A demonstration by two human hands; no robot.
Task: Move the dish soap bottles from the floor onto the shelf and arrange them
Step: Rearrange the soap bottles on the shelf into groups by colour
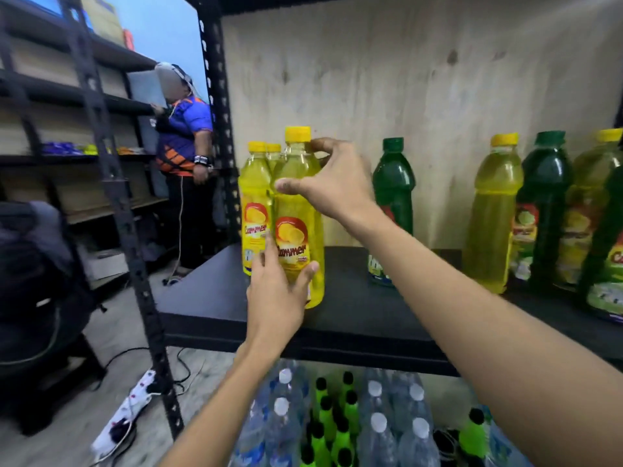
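A yellow dish soap bottle [298, 200] with a yellow cap stands upright near the front left of the black shelf [215, 298]. My right hand [332, 180] grips its shoulder from the right, and my left hand [278, 291] holds its base at the label. Two more yellow bottles [255, 197] stand close behind it to the left. A green bottle [394, 183] stands further right, partly hidden by my right forearm. At the far right a yellow bottle [492, 214] and a mix of green and yellow bottles [546, 203] stand crowded together.
A black metal post [215, 106] frames the shelf's left side, with a plywood back wall. Below the shelf stand several water bottles [377, 426] and bright green bottles [337, 419]. Another person [185, 146] stands by the left shelving. A power strip [131, 409] and cables lie on the floor.
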